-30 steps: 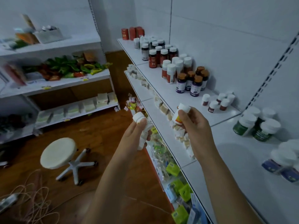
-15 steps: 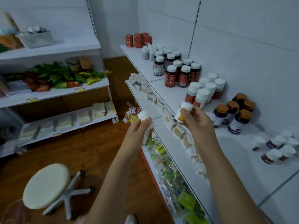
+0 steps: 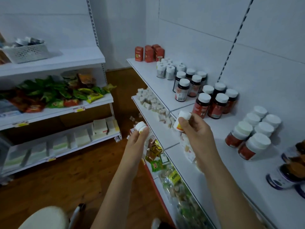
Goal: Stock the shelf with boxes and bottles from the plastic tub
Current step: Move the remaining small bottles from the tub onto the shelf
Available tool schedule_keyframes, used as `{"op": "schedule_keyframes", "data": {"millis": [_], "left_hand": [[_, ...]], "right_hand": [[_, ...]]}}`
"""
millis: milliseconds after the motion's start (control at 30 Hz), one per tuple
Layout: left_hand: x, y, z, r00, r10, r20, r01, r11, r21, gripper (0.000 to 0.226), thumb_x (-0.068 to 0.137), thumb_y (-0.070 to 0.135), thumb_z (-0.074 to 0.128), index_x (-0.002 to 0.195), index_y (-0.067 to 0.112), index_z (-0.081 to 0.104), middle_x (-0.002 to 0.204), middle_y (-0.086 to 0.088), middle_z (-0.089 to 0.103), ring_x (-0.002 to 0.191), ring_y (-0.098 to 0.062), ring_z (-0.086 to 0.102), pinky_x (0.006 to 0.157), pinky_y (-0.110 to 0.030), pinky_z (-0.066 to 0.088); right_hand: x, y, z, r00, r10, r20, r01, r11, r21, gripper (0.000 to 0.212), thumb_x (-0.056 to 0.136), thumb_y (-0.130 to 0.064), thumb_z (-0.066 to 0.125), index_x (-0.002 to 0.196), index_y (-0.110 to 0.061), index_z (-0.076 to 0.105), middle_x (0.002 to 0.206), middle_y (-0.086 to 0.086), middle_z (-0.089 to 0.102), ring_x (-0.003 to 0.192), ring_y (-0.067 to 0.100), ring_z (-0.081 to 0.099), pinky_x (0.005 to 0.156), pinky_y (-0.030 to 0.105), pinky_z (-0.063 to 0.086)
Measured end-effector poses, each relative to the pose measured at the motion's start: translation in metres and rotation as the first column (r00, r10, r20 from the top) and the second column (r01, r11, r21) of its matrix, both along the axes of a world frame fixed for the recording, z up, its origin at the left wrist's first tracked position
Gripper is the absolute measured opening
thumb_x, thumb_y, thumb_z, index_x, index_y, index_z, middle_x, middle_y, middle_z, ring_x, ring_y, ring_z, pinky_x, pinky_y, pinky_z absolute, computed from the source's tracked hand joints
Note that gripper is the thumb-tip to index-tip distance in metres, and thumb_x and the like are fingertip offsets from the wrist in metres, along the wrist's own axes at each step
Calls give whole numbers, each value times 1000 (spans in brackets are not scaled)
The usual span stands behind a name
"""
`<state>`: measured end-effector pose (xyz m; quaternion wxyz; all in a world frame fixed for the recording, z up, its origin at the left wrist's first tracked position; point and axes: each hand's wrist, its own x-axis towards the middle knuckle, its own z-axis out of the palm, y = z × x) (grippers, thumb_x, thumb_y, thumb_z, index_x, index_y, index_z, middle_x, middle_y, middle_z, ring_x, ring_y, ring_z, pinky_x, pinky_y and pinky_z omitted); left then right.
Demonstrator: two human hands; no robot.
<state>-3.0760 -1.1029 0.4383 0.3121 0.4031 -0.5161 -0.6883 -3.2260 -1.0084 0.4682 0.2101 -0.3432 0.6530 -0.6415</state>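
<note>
My left hand (image 3: 137, 140) grips a small white-capped bottle (image 3: 140, 126) in front of the shelf edge. My right hand (image 3: 194, 129) holds another small white-capped bottle (image 3: 182, 119) with an orange and yellow label over the front of the white top shelf (image 3: 219, 129). Groups of bottles stand on that shelf: red-labelled dark bottles (image 3: 212, 103), white-capped red bottles (image 3: 252, 136) and purple-labelled bottles (image 3: 287, 176). Red boxes (image 3: 148, 52) stand at the far end. The plastic tub is out of view.
A lower shelf (image 3: 155, 123) carries small white boxes, with packets on the tier below. A second shelving unit (image 3: 56, 103) on the left holds snack bags, a white basket (image 3: 26, 52) and white boxes. A white stool (image 3: 44, 219) stands on the wooden floor.
My view has shifted along the shelf toward its far end. Both hands still hold their bottles and have moved with me; the stool now sits at the bottom edge.
</note>
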Motion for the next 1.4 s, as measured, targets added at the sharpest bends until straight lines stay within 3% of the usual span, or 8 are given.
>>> {"op": "schedule_keyframes", "data": {"millis": [133, 233, 333, 467, 700, 1000, 1167, 1400], "left_hand": [[-27, -59, -7, 1000, -8, 24, 8, 1000, -29, 21, 96, 51, 49, 107, 37, 61, 104, 8, 63, 94, -10, 60, 80, -27, 50], [-61, -118, -10, 999, 7, 44, -5, 999, -47, 17, 98, 48, 49, 101, 36, 61, 99, 9, 64, 87, -8, 61, 71, -22, 48], [-95, -178, -1, 996, 11, 89, -4, 997, -76, 19, 100, 45, 48, 109, 33, 61, 97, 11, 63, 89, -6, 60, 65, -16, 49], [-131, -258, 13, 989, 17, 144, 1, 992, -123, 27, 98, 51, 48, 112, 32, 62, 102, 8, 66, 98, -13, 61, 81, -27, 46], [-160, -360, -4, 977, 94, 190, -79, 993, -85, 41, 97, 52, 49, 121, 21, 63, 98, 3, 67, 87, -12, 62, 67, -26, 43], [-226, -503, -23, 976, -92, 197, 120, 984, -131, 37, 96, 55, 49, 100, 25, 69, 78, 5, 68, 72, -9, 62, 67, -26, 46], [-271, -590, -31, 909, -305, 284, 381, 886, -265, 61, 88, 64, 50, 86, 4, 63, 73, -5, 55, 62, -8, 52, 63, -28, 40], [-346, -683, -37, 777, -439, 452, 621, 652, -434, 40, 90, 53, 62, 76, 16, 57, 66, 4, 48, 63, -14, 46, 61, -31, 35]], "right_hand": [[-32, -58, -6, 999, -30, -15, 30, 999, -11, 28, 83, -53, 66, 101, -31, 68, 96, -11, 72, 97, 11, 67, 87, 30, 54], [-65, -121, -14, 998, -68, 12, 68, 998, -19, 8, 88, -45, 68, 93, -39, 67, 92, -19, 72, 93, 3, 67, 84, 26, 53], [-97, -184, -14, 996, -92, 8, 92, 995, -33, 3, 90, -43, 68, 89, -42, 65, 88, -21, 71, 89, 3, 66, 85, 32, 55], [-139, -266, -2, 996, -93, 1, 93, 994, -53, 2, 91, -40, 67, 91, -39, 65, 87, -22, 70, 88, 0, 65, 89, 40, 56], [-169, -376, -15, 996, -77, -33, 77, 997, 2, 7, 93, -43, 64, 92, -36, 64, 87, -22, 68, 88, 0, 64, 85, 36, 56], [-197, -492, -44, 978, -205, -29, 206, 977, 48, 16, 97, -33, 59, 106, -20, 61, 92, -6, 67, 87, 6, 63, 75, 21, 49], [-219, -565, -61, 924, -382, -22, 383, 919, 97, 13, 96, -30, 60, 107, -25, 56, 89, -10, 66, 81, -3, 61, 70, 17, 46], [-254, -621, -75, 762, -591, -265, 641, 748, 175, 17, 93, -25, 64, 107, -30, 56, 96, -14, 57, 86, 1, 56, 68, 4, 39]]}}
